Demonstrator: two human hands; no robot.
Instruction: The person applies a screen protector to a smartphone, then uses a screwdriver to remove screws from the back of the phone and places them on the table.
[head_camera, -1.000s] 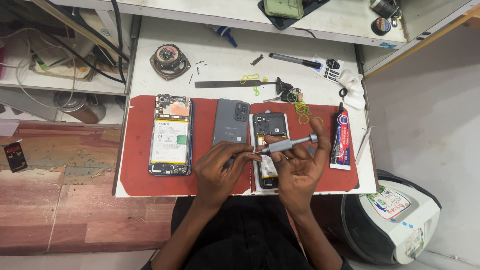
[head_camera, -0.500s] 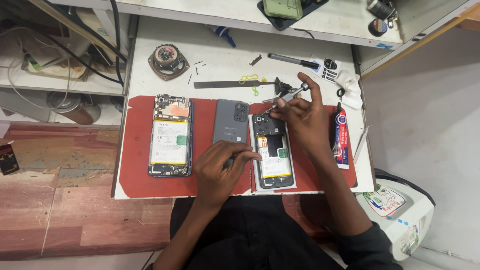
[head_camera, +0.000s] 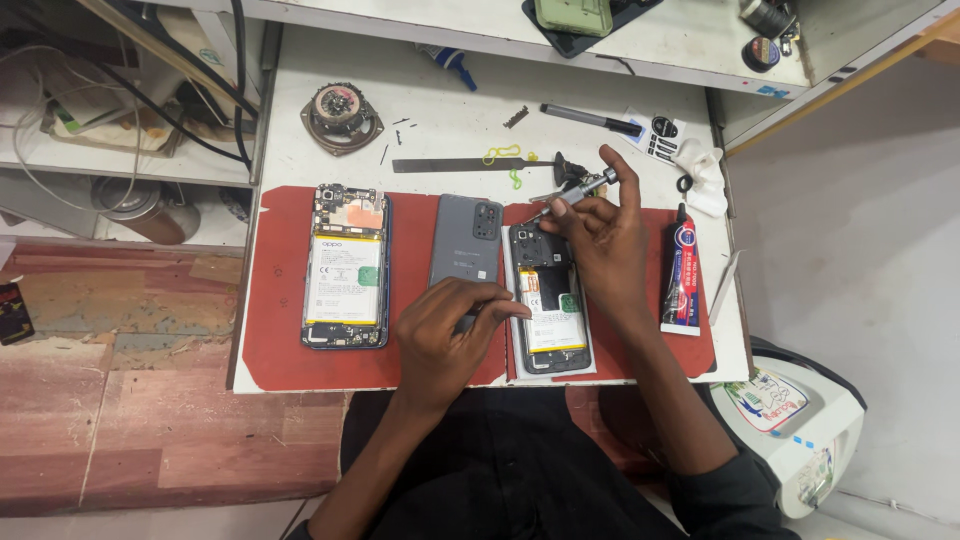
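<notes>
Opened phone (head_camera: 548, 300), probably battery exposed

White workbench (head_camera: 450, 120) under red mat (head_camera: 280, 340)

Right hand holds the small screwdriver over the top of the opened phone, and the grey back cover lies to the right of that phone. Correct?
Not quite. In the head view the grey back cover lies left of the opened phone, not right. The right hand does hold the screwdriver over its top.

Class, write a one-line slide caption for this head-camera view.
Right hand holds a screwdriver over an opened phone; left hand steadies it on a red mat.
</notes>
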